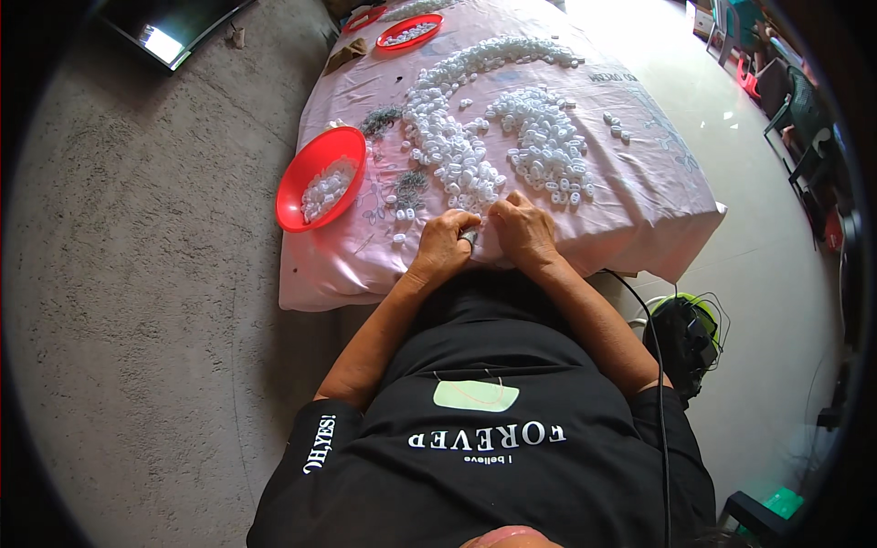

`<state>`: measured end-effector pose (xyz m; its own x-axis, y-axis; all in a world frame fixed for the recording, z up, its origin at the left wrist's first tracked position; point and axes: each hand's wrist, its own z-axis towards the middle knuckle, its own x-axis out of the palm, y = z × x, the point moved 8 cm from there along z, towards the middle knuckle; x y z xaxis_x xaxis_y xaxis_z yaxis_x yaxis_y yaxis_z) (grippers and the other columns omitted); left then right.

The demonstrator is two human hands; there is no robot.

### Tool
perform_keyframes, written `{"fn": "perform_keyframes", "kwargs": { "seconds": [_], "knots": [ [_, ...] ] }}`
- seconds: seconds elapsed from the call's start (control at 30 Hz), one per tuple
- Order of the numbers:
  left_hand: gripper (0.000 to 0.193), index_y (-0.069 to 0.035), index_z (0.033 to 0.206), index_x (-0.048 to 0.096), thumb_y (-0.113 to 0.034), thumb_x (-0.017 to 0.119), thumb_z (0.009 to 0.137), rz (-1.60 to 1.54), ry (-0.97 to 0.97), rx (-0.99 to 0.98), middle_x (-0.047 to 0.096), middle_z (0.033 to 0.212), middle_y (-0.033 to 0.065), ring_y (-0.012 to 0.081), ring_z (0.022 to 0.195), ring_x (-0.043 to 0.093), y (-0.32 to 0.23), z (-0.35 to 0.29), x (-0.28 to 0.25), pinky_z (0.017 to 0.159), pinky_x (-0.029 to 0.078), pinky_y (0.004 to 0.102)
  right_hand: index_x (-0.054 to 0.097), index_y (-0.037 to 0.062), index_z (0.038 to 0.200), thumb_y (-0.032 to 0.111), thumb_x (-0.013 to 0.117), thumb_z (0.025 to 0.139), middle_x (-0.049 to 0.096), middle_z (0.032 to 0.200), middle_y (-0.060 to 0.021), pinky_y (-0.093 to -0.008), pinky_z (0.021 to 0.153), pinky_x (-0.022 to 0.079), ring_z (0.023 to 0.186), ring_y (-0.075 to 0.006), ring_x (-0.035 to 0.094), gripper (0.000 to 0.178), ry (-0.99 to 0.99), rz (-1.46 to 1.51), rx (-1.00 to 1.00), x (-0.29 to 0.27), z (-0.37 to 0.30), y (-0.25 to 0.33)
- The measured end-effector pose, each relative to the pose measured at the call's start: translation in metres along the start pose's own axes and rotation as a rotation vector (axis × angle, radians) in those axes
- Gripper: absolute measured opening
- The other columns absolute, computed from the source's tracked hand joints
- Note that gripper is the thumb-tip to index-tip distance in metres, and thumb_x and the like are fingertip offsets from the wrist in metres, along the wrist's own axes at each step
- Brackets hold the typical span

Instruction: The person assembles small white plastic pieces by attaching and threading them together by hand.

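My left hand [445, 245] and my right hand [523, 228] meet at the near edge of a cloth-covered table, with fingers bent and pinched. Whatever is between their fingertips is too small and covered to make out. A greyish band or small object [469, 237] shows at the fingers of my left hand. Just beyond my hands lies a long curved heap of small white plastic pieces [443, 137], oval with holes. A second heap of the same pieces [548, 146] spreads to its right. Left of the long heap are two small piles of thin grey metal bits [411, 187], perhaps springs.
A red bowl [290, 187] holding whitish pieces tilts at the table's left edge. Farther off stands another red bowl [429, 26] of white pieces. Pink cloth [639, 201] covers the table. A black cable [660, 384] hangs at my right, near a dark bag [683, 338]. Chairs [804, 119] stand far right.
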<state>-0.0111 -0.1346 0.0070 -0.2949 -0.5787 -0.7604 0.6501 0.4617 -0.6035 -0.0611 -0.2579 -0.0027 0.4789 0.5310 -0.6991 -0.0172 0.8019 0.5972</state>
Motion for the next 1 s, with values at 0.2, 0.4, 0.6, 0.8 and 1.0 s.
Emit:
{"fn": "perform_keyframes", "kwargs": {
  "seconds": [0.2, 0.4, 0.6, 0.8, 1.0],
  "knots": [
    [0.024, 0.004, 0.102, 0.064, 0.006, 0.055, 0.079, -0.198, -0.067, -0.075, 0.067, 0.096, 0.0123, 0.0176, 0.091, 0.065, -0.001, 0.004, -0.003, 0.083, 0.050, 0.0271, 0.062, 0.0098, 0.087, 0.018, 0.055, 0.085, 0.062, 0.090, -0.0105, -0.0433, 0.070, 0.048, 0.083, -0.0330, 0.062, 0.011, -0.025, 0.165, -0.070, 0.000, 0.002, -0.004],
    [0.023, 0.004, 0.103, 0.063, 0.006, 0.056, 0.081, -0.280, -0.033, -0.099, 0.067, 0.096, 0.0109, 0.0153, 0.091, 0.064, -0.005, 0.003, 0.002, 0.083, 0.050, 0.0258, 0.062, 0.0086, 0.087, 0.017, 0.057, 0.084, 0.066, 0.086, -0.0109, -0.0424, 0.070, 0.048, 0.083, -0.0312, 0.064, 0.010, 0.043, 0.297, -0.042, 0.003, 0.005, -0.011],
    [0.021, 0.004, 0.102, 0.063, 0.006, 0.056, 0.083, -0.400, -0.020, -0.157, 0.067, 0.095, 0.0084, 0.0121, 0.089, 0.062, 0.000, 0.003, 0.007, 0.082, 0.049, 0.0247, 0.062, 0.0081, 0.087, 0.013, 0.064, 0.079, 0.067, 0.080, -0.0108, -0.0393, 0.068, 0.050, 0.078, -0.0306, 0.065, 0.010, 0.055, 0.399, 0.006, -0.001, 0.005, -0.013],
    [0.019, 0.004, 0.102, 0.063, 0.005, 0.057, 0.084, -0.553, 0.014, -0.223, 0.066, 0.093, 0.0048, 0.0083, 0.084, 0.059, 0.009, 0.002, 0.014, 0.076, 0.047, 0.0217, 0.065, 0.0061, 0.087, 0.008, 0.068, 0.077, 0.068, 0.077, -0.0086, -0.0321, 0.060, 0.050, 0.065, -0.0198, 0.066, 0.011, 0.149, 0.561, 0.054, 0.006, 0.008, -0.018],
    [0.019, 0.004, 0.104, 0.063, 0.002, 0.057, 0.085, -0.666, 0.031, -0.262, 0.065, 0.092, 0.0048, 0.0078, 0.083, 0.058, 0.003, 0.000, 0.014, 0.075, 0.047, 0.0209, 0.066, 0.0024, 0.089, 0.005, 0.068, 0.079, 0.067, 0.074, -0.0045, -0.0256, 0.055, 0.049, 0.059, -0.0089, 0.060, 0.011, 0.193, 0.794, 0.156, 0.012, 0.008, -0.024]
  ]
}}
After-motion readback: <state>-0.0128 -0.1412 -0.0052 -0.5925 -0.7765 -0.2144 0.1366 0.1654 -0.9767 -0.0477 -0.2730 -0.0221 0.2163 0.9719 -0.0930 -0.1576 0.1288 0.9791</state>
